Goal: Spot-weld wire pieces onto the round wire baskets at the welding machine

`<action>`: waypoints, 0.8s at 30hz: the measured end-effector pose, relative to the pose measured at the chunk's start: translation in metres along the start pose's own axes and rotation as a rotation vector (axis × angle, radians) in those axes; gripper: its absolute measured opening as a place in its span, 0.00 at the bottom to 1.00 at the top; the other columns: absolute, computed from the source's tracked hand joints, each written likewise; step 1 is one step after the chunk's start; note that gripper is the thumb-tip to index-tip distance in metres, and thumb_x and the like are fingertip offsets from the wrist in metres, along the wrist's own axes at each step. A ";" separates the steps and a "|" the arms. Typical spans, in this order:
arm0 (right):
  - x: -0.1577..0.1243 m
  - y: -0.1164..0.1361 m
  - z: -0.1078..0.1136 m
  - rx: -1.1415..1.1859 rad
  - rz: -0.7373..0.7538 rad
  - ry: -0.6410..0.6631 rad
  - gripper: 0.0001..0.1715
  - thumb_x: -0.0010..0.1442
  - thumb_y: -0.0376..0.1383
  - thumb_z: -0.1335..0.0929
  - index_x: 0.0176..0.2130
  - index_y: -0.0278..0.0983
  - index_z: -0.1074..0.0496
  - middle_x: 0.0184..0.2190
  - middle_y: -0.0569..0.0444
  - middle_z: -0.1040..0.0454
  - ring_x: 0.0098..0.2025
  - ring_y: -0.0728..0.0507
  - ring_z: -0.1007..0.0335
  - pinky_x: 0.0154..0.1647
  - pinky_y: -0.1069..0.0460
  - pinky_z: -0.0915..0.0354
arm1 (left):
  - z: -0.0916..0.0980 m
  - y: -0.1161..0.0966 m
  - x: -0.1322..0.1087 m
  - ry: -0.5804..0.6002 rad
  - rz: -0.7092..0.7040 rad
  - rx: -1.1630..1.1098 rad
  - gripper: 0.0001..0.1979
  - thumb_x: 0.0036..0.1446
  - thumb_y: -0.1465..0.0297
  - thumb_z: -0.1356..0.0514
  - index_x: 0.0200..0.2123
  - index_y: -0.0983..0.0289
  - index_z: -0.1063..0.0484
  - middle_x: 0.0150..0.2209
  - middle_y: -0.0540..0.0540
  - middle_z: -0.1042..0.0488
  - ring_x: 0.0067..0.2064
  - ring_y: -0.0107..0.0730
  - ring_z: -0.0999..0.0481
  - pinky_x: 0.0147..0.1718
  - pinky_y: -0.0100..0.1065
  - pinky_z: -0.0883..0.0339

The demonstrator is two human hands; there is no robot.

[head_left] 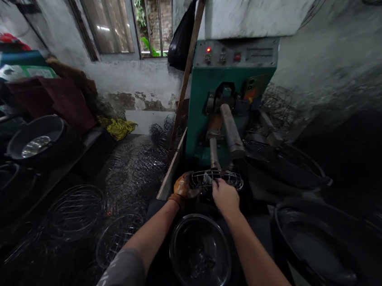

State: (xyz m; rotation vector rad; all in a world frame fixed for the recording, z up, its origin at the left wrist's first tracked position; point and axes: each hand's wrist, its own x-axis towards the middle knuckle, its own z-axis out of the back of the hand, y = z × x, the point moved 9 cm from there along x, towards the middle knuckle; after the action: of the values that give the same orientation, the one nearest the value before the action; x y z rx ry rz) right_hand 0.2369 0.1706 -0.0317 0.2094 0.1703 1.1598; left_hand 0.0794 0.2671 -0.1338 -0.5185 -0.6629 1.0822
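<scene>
A round wire basket or grid (pixel 236 181) sits under the electrode arms of a green spot-welding machine (pixel 193 115). My left hand (pixel 182 185), in an orange-brown glove, is closed around the left rim of this wire piece. My bare right hand (pixel 225 196) reaches to its near side with the fingers pinched together; what they hold, if anything, is too small and dark to make out. Directly below my hands stands a round metal bowl (pixel 176 249) with small shiny bits in its bottom. The machine's thick upper arm (pixel 232 132) juts out above the wire piece.
Piled wire pieces (pixel 132 167) and round wire grids (pixel 75 209) cover the floor at left. A black tub (pixel 10 146) stands further left. On the right are dark pans (pixel 283 242). A wooden pole (pixel 188 70) leans beside the machine, and a white foam box (pixel 248 9) rests on top.
</scene>
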 end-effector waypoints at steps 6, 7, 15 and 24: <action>0.008 -0.014 -0.001 0.014 -0.088 -0.034 0.22 0.75 0.38 0.41 0.54 0.32 0.24 0.39 0.40 0.18 0.42 0.38 0.20 0.38 0.51 0.35 | 0.026 -0.036 -0.003 -0.058 -0.172 0.102 0.37 0.49 0.56 0.31 0.61 0.63 0.29 0.56 0.61 0.22 0.56 0.50 0.22 0.56 0.45 0.27; 0.009 -0.022 0.001 0.018 -0.111 -0.047 0.21 0.75 0.38 0.41 0.54 0.31 0.24 0.40 0.40 0.18 0.42 0.38 0.20 0.38 0.51 0.35 | 0.029 -0.045 -0.003 -0.073 -0.219 0.131 0.39 0.48 0.55 0.30 0.62 0.64 0.30 0.56 0.62 0.22 0.56 0.51 0.22 0.56 0.46 0.27; 0.016 -0.051 0.006 0.027 -0.183 -0.066 0.20 0.74 0.37 0.40 0.51 0.32 0.23 0.39 0.41 0.19 0.41 0.39 0.21 0.40 0.51 0.35 | 0.019 -0.074 0.004 -0.060 -0.300 0.245 0.38 0.51 0.50 0.33 0.60 0.66 0.28 0.52 0.63 0.21 0.52 0.52 0.21 0.52 0.48 0.26; 0.018 -0.050 0.003 0.013 -0.171 -0.036 0.21 0.75 0.37 0.41 0.52 0.31 0.24 0.42 0.40 0.19 0.45 0.37 0.20 0.41 0.50 0.34 | 0.011 -0.068 0.007 -0.016 -0.253 0.293 0.40 0.52 0.48 0.34 0.62 0.66 0.30 0.53 0.63 0.22 0.54 0.53 0.22 0.54 0.49 0.27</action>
State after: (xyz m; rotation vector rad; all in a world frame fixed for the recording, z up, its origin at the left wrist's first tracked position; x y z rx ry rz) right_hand 0.2889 0.1683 -0.0418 0.2226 0.1606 0.9847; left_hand 0.1163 0.2478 -0.0780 -0.1677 -0.5544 0.9240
